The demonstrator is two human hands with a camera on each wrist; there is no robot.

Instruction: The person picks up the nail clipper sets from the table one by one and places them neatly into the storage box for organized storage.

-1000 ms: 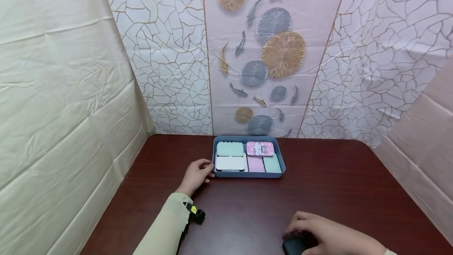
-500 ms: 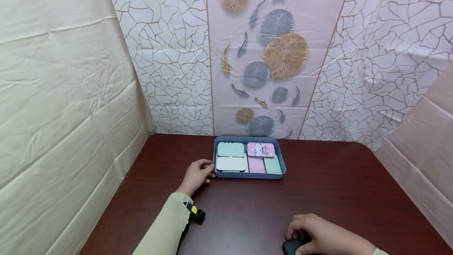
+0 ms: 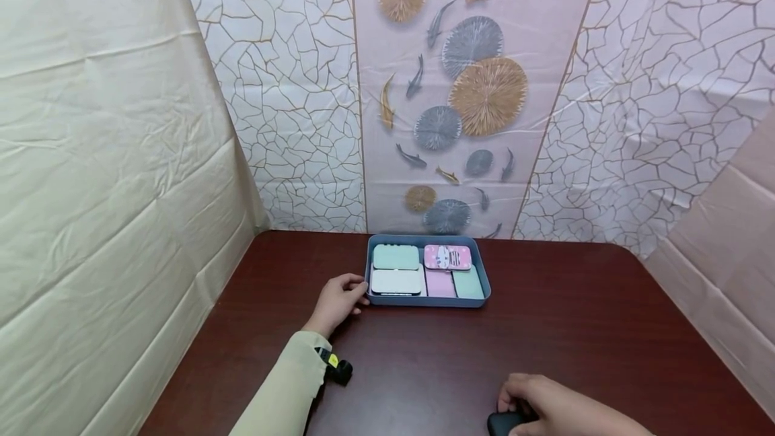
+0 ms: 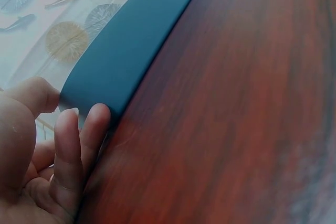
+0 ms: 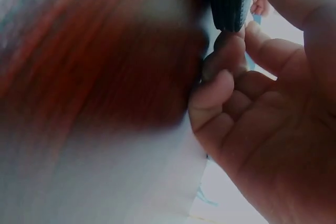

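Observation:
A blue-grey tray [image 3: 424, 301] stands at the table's back edge. Inside lie a mint tin [image 3: 396, 256], a white tin [image 3: 396, 281] and a pink tin [image 3: 447, 257] with a cartoon print, over flat pink and mint pieces. My left hand [image 3: 336, 303] holds the tray's front left corner; in the left wrist view its thumb is at the rim and fingertips are low on the wall [image 4: 121, 51]. Near the front right, my right hand [image 3: 554, 404] pinches a small black rounded object [image 3: 504, 422]. Its ridged side [image 5: 228, 1] shows in the right wrist view.
The dark red-brown table [image 3: 412, 369] reaches back to a patterned cloth [image 3: 303, 120]. Cream cloth [image 3: 121, 221] hangs on the left and pinkish cloth [image 3: 720, 241] on the right. A black camera [image 3: 340, 372] sits on my left wrist.
My right hand has moved slightly down and right in the head view, with the black object still between its fingers. The left hand stays at the tray's corner.

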